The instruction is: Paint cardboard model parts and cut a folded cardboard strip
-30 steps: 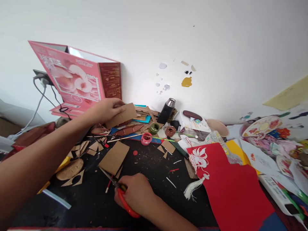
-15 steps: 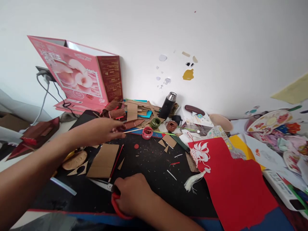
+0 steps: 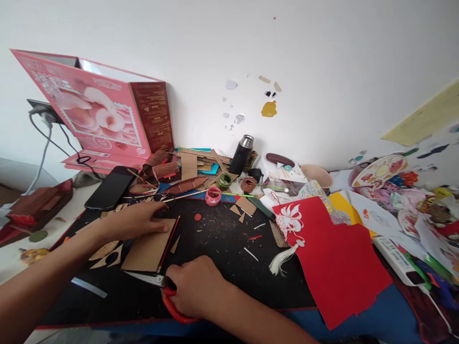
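Observation:
My right hand [image 3: 197, 288] is closed round the red handles of a pair of scissors [image 3: 175, 308] near the front edge of the desk. The blades point left and lie along the near edge of a piece of brown cardboard [image 3: 143, 253]. My left hand [image 3: 143, 219] reaches over the far end of that cardboard, thumb and fingers apart; whether the thumb touches it I cannot tell. A red pencil [image 3: 169, 244] lies along the right edge of the cardboard. Left of it are a cut cardboard scrap with a round hole [image 3: 114, 258] and a clear strip [image 3: 89, 287].
Behind my hands stand paint jars, one red [image 3: 213, 196] and one green [image 3: 224, 181], and a black thermos [image 3: 241, 156]. A phone [image 3: 111, 188] lies at the left, below a pink box [image 3: 103, 114]. Red paper [image 3: 333, 253] with a white tassel covers the right side.
My left hand has come down and nearer, from above the brown pieces at the back to over the cardboard. My right hand still grips the scissors. The view has shifted slightly.

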Available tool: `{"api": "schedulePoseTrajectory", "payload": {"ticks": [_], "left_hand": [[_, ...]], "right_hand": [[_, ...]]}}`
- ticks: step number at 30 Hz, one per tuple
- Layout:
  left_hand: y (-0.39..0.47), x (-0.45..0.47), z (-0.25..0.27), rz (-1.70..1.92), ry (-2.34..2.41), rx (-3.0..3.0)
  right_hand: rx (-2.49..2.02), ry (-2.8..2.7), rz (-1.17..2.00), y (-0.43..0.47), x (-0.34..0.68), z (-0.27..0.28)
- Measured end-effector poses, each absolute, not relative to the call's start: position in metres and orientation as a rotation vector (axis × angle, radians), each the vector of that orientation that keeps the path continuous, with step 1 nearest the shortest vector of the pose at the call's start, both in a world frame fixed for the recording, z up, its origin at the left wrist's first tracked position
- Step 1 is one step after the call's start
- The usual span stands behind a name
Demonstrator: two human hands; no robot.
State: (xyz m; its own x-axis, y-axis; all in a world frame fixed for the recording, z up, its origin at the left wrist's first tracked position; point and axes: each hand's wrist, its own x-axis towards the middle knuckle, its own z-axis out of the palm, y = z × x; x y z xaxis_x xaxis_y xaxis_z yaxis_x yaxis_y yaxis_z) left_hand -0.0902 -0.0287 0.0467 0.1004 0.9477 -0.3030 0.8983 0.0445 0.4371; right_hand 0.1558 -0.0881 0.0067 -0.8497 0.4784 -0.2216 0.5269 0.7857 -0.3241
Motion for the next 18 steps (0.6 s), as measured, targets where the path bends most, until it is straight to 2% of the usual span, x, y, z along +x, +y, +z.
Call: {"api": "schedulePoseTrajectory", "payload": {"ticks": [5, 9, 11, 13, 18], "left_hand": [[-0.024, -0.1, 0.044, 0.244, 1.66, 1.758], [-0.025, -0.107, 0.068, 0.334, 1.564, 1.524], [-0.027, -0.107, 0.086, 0.553, 1.599, 1.315], [-0.028, -0.106, 0.101, 0.878, 1.64, 1.091], [-0.015, -0.098, 0.109, 1.544, 1.509, 0.77]], "right_hand": [[0.774, 2.828, -0.55, -0.088, 0.157, 0.003], [0.774, 2.906, -0.61, -0.088, 0.163, -0.002], [0.885, 2.945, -0.73, -0.086, 0.168, -0.004], [1.099, 2.942, -0.974, -0.081, 0.174, -0.006], [1.625, 2.502, -1.978, -0.065, 0.193, -0.01]]}}
